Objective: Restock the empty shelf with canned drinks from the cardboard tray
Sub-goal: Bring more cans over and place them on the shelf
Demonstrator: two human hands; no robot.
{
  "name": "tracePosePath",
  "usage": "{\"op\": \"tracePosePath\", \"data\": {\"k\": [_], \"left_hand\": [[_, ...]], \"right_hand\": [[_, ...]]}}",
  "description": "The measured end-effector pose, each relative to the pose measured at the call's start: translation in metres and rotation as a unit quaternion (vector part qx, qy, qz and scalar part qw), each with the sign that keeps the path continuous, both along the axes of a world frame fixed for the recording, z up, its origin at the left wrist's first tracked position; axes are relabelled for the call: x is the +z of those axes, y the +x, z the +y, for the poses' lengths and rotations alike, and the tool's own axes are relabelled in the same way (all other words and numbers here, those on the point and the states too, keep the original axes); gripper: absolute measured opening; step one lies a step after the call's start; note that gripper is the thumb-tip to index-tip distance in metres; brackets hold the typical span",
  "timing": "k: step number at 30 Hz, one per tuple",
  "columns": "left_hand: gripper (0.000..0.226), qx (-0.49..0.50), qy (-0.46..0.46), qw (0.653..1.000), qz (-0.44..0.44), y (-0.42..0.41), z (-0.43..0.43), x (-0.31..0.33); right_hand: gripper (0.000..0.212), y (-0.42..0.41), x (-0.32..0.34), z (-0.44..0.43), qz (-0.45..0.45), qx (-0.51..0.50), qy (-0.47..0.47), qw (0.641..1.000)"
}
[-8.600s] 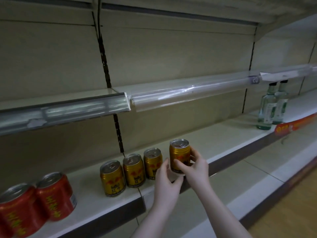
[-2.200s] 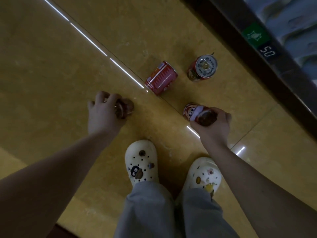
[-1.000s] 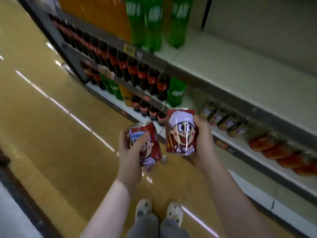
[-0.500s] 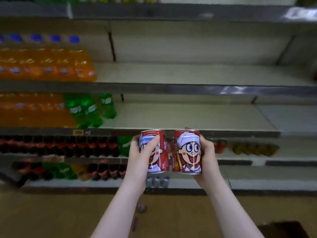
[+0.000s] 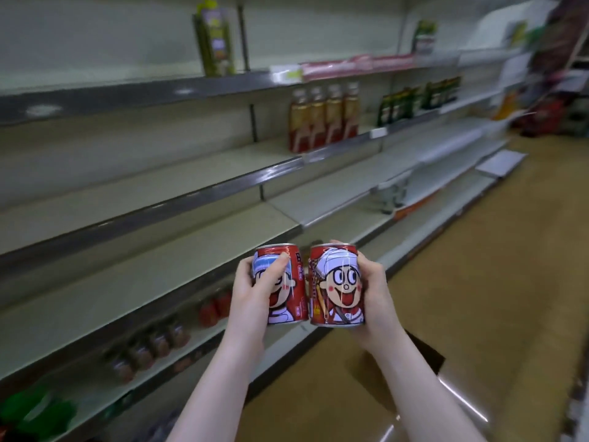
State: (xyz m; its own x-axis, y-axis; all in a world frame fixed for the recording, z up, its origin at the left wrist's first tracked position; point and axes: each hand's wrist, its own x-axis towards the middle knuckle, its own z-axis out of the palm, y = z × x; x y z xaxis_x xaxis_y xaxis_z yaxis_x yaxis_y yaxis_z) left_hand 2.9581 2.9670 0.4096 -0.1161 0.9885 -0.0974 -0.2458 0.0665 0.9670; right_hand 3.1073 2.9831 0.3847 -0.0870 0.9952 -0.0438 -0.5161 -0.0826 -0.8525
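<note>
- While both forearms reach out ahead of the body, the left hand [image 5: 251,301] wraps round the left can [image 5: 287,298], with the thumb lying across the cartoon face on its front.
- Its partner, the right hand [image 5: 374,298], is curled round the right can [image 5: 338,285], fingers behind and palm at the side.
- Both cans are red, upright and held in the air just beside each other; whether they touch cannot be told.
- Below the right forearm a brown box [image 5: 417,358] sits on the glossy tan floor [image 5: 478,282].
- Behind the cans runs a pale shelf [image 5: 159,275], and on the board under it stands a blurred row of small cans [image 5: 149,346].
- Further back and higher, four amber bottles [image 5: 323,116] stand together at a shelf edge, with dark bottles [image 5: 417,97] to their right.
- On the top board, a tall green carton [image 5: 215,39] stands alone.
</note>
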Motion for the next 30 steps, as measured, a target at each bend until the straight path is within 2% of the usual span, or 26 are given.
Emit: {"op": "tracePosePath", "data": {"k": [3, 7, 11, 13, 15, 20, 25, 27, 30], "left_hand": [[0.042, -0.033, 0.011, 0.999, -0.006, 0.085, 0.022, 0.0], [0.064, -0.059, 0.004, 0.998, -0.023, 0.194, 0.043, -0.005], [0.051, -0.088, -0.007, 0.996, -0.026, 0.274, 0.056, -0.015], [0.055, -0.103, -0.018, 0.994, -0.022, 0.304, 0.064, -0.018], [0.057, -0.112, -0.023, 0.993, -0.016, 0.33, 0.076, -0.02], [0.051, -0.128, -0.026, 0.991, -0.008, 0.383, 0.121, -0.023], [0.05, -0.157, -0.016, 0.987, -0.011, 0.43, 0.188, -0.026], [0.051, -0.17, -0.013, 0.985, -0.014, 0.449, 0.218, -0.025], [0.053, -0.187, -0.006, 0.982, -0.019, 0.479, 0.262, -0.025]], "right_hand": [[0.066, 0.084, 0.004, 0.006, -0.012, -0.039, 0.021, 0.999], [0.077, 0.194, 0.003, 0.016, -0.037, -0.068, 0.039, 0.996], [0.09, 0.274, 0.0, 0.022, -0.045, -0.086, 0.037, 0.995], [0.092, 0.306, -0.003, 0.029, -0.051, -0.085, 0.027, 0.995], [0.089, 0.332, -0.006, 0.039, -0.052, -0.085, 0.023, 0.995], [0.065, 0.385, -0.013, 0.081, -0.069, -0.108, 0.017, 0.992], [0.086, 0.429, -0.012, 0.139, -0.093, -0.128, 0.016, 0.987], [0.084, 0.448, -0.009, 0.164, -0.098, -0.134, 0.013, 0.986], [0.068, 0.478, -0.003, 0.204, -0.111, -0.147, 0.012, 0.983]]}}
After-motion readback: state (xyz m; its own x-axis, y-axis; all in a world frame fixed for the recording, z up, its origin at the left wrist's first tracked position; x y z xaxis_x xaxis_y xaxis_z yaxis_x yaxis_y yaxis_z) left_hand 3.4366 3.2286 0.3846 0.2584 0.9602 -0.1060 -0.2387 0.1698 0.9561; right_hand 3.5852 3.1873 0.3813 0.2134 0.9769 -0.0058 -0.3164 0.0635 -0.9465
